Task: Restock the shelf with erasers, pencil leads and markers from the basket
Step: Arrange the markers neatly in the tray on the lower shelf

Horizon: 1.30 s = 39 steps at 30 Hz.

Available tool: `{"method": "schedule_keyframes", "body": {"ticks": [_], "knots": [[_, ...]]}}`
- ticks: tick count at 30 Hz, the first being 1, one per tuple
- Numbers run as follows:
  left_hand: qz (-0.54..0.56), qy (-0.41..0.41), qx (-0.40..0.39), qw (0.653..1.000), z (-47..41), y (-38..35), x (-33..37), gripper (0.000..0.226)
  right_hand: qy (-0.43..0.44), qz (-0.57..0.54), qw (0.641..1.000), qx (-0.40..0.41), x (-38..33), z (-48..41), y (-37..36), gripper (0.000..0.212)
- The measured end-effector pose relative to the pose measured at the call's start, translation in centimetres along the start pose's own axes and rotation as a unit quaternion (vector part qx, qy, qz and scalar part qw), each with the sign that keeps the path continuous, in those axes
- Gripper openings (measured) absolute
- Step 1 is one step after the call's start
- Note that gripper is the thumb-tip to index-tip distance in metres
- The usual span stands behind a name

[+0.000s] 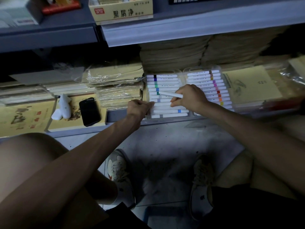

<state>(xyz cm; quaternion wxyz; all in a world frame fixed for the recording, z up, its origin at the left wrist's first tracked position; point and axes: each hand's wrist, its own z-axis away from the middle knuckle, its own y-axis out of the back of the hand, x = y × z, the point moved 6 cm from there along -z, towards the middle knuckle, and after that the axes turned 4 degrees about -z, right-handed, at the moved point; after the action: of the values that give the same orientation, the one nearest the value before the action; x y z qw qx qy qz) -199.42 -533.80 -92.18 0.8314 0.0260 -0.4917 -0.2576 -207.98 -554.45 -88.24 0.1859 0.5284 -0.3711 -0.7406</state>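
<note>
Our right hand (189,96) grips a marker (171,95) over the near-full tray (165,117); our left hand (140,107) curls its fingers at the edge, grasp unclear. Erasers and leads unconfirmed

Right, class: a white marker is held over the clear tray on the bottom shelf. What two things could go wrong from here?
The white marker in the right hand lies slanted across the row in the clear plastic tray, so it may settle on top rather than in a gap. The left hand seems to grip that tray's left edge at the front of the grey shelf; a tug might slide it off.
</note>
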Motion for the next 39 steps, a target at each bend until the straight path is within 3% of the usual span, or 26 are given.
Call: {"method": "schedule_keyframes", "body": {"ticks": [8,13,19,25,32,39], "knots": [[0.033,0.018,-0.01,0.999,0.0,-0.2,-0.3,0.031,-0.008,-0.004,1.0,0.016,0.2,0.6,0.3,0.009],[0.032,0.03,-0.029,0.999,0.2,0.0,-0.3,0.046,-0.017,0.0,0.999,0.029,0.8,0.4,0.5,0.009],[0.033,0.048,-0.034,0.998,0.6,-0.2,0.1,0.045,-0.034,0.016,0.999,0.028,0.7,0.1,0.2,0.009],[0.042,0.045,-0.035,0.998,0.2,-0.2,-0.1,0.041,-0.007,0.038,0.999,0.031,0.3,0.9,0.8,0.024],[0.017,0.005,-0.039,0.999,0.6,1.3,-0.1,0.033,0.035,-0.007,0.999,0.006,-0.8,1.9,0.7,0.013],[0.038,0.005,-0.049,0.998,0.8,1.2,-0.2,0.036,0.072,0.109,0.991,0.012,-0.6,2.4,0.7,0.018]]}}
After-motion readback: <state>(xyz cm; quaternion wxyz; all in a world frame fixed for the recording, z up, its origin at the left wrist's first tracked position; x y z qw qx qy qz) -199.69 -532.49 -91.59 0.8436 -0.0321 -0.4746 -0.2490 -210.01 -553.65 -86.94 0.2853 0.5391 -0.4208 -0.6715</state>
